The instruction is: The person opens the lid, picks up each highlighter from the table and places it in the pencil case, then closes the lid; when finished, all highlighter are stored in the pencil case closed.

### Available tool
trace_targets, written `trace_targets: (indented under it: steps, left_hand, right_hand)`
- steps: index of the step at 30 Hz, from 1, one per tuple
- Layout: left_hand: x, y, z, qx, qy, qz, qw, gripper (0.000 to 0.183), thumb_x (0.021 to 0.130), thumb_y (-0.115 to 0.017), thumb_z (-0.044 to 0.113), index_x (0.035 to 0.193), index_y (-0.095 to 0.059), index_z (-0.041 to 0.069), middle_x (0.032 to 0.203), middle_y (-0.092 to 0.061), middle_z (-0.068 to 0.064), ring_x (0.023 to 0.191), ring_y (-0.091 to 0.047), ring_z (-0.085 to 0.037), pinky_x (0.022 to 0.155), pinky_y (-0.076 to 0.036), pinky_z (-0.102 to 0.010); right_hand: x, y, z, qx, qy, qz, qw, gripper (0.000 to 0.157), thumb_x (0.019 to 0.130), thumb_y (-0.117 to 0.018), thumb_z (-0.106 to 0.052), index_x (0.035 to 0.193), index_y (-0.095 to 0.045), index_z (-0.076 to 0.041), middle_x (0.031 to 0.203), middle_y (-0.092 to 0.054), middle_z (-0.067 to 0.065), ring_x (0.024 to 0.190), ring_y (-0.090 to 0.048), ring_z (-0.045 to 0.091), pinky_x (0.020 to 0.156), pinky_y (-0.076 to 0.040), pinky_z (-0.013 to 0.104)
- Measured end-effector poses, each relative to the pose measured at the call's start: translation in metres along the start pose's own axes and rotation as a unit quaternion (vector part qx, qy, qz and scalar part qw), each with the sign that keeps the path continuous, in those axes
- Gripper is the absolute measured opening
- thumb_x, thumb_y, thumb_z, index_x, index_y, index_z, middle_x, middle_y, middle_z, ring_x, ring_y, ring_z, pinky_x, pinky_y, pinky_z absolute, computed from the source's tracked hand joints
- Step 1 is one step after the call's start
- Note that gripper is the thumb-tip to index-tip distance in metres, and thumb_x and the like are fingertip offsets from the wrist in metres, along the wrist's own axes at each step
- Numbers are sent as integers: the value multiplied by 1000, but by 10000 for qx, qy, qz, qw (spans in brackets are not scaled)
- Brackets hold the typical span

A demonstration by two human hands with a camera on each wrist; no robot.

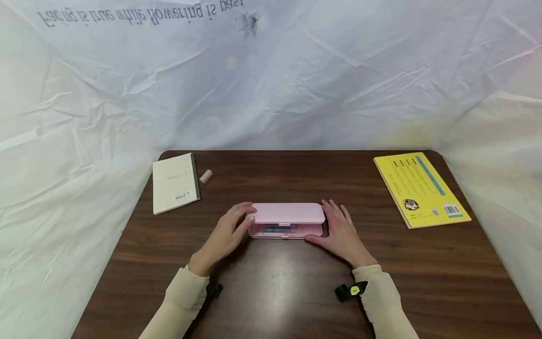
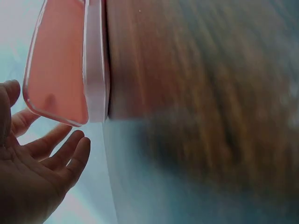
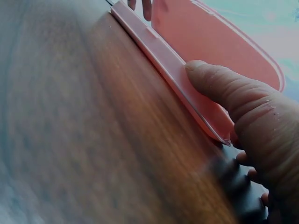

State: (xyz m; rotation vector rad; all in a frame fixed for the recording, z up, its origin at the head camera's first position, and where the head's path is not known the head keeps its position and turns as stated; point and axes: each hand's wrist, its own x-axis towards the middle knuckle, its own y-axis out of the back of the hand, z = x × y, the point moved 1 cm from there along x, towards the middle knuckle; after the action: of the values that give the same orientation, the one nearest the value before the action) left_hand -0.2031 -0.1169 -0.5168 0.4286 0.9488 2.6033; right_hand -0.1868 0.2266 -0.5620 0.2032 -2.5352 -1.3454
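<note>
A pink pencil case (image 1: pixel 288 213) lies on the table with its lid partly raised, and some pens (image 1: pixel 277 230) show inside. At the case's left end is my left hand (image 1: pixel 228 229), holding the lid between the thumb near its front corner and the fingers toward the back. In the left wrist view the fingers (image 2: pixel 77 151) spread beside the lid's end. My right hand (image 1: pixel 342 233) grips the case's right end. Its thumb (image 3: pixel 210 79) lies over the base's front rim, as the right wrist view shows, while the other fingers reach along the far side.
A cream notebook (image 1: pixel 174 182) and a small whitish eraser (image 1: pixel 205 176) lie at the table's back left. At the back right is a yellow book (image 1: pixel 421 190) with a barcode. White sheeting (image 1: pixel 288 94) surrounds the dark wooden table (image 1: pixel 279 287).
</note>
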Motion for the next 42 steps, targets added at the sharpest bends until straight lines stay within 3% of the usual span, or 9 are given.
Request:
trace_targets:
  steps: [7, 12, 17, 25, 42]
  left_hand:
    - [0, -2, -3, -70, 143, -8, 9999, 24, 106, -66, 28, 126, -69, 15, 152, -57, -13, 141, -54, -34, 115, -42, -58]
    - [0, -6, -8, 13, 351, -139, 9993, 30, 103, -72, 30, 129, -67, 15, 154, -54, -12, 143, -52, -33, 115, -42, -57]
    - [-1, -8, -9, 85, 426, -266, 9987, 35, 101, -75, 28, 131, -65, 14, 155, -52, -14, 144, -51, -34, 116, -41, -56]
    - [-1, -10, -9, 158, 452, -370, 9982, 42, 100, -76, 28, 137, -63, 13, 156, -50, -14, 143, -51, -33, 114, -44, -55]
    - [-3, -9, -14, 253, 580, -513, 9967, 66, 103, -71, 33, 160, -46, 12, 163, -45, -14, 152, -41, -34, 121, -34, -57]
  right_hand:
    - [0, 3, 1, 29, 92, -127, 9999, 109, 78, -87, -59, 157, -42, 1, 163, -42, 25, 155, -29, 44, 126, -10, 61]
    - [-4, 7, 4, 459, 86, -259, 9986, 118, 74, -91, -55, 160, -34, 1, 162, -42, 26, 155, -30, 44, 126, -9, 62]
    - [-5, 10, 4, 767, 17, -319, 9965, 107, 83, -85, -51, 163, -33, -4, 164, -41, 21, 156, -29, 42, 126, -7, 61]
    - [-5, 8, 2, 597, 13, -316, 9977, 91, 89, -79, -53, 161, -42, -13, 165, -43, 14, 157, -28, 39, 126, -6, 63]
    - [-3, 7, -2, 565, -81, -304, 9979, 87, 90, -79, -51, 158, -44, -10, 160, -49, 19, 154, -34, 40, 126, -4, 62]
